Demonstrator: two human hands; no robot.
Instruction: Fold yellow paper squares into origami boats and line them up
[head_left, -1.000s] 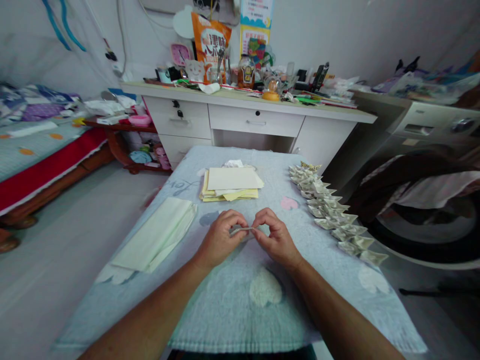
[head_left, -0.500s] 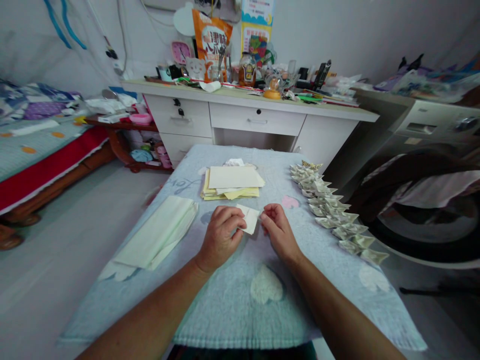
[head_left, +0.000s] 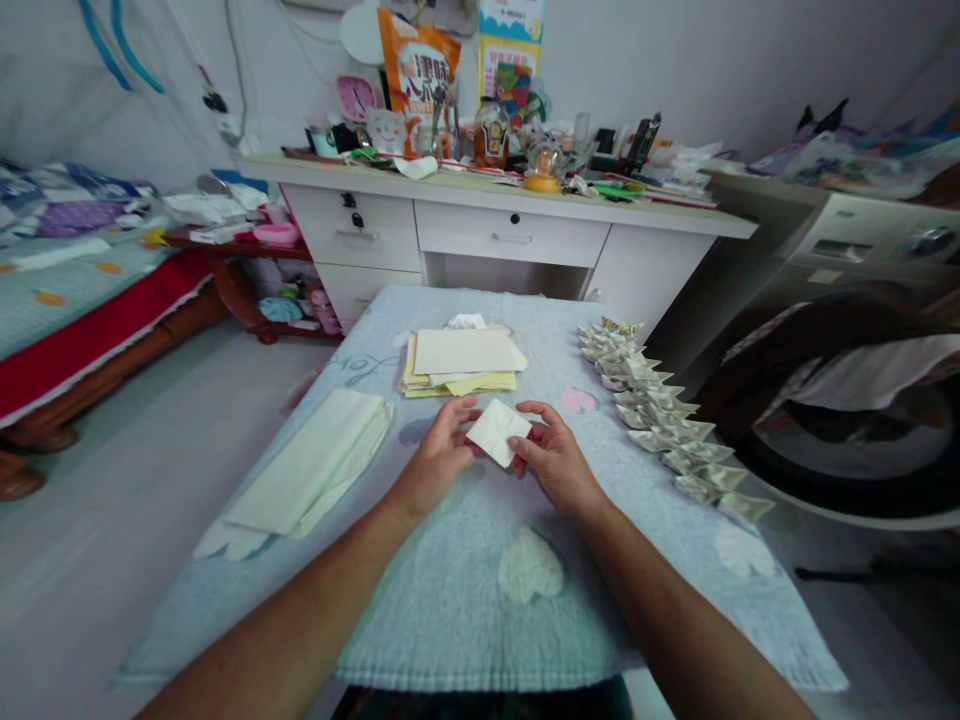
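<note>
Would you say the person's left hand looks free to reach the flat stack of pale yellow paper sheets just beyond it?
Probably not yet: the stack of pale yellow paper sheets lies unobstructed, but the left hand is helping hold a small folded white paper.

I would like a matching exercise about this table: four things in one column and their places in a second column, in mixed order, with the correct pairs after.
Things:
1. small folded paper
2. stack of yellow sheets
3. row of folded paper pieces
4. pale folded sheets

Places:
A. along the right side of the table
B. between the left hand and right hand
C. at the left edge of the table
D. in the middle, beyond the hands

Pairs: 1-B, 2-D, 3-A, 4-C
</note>
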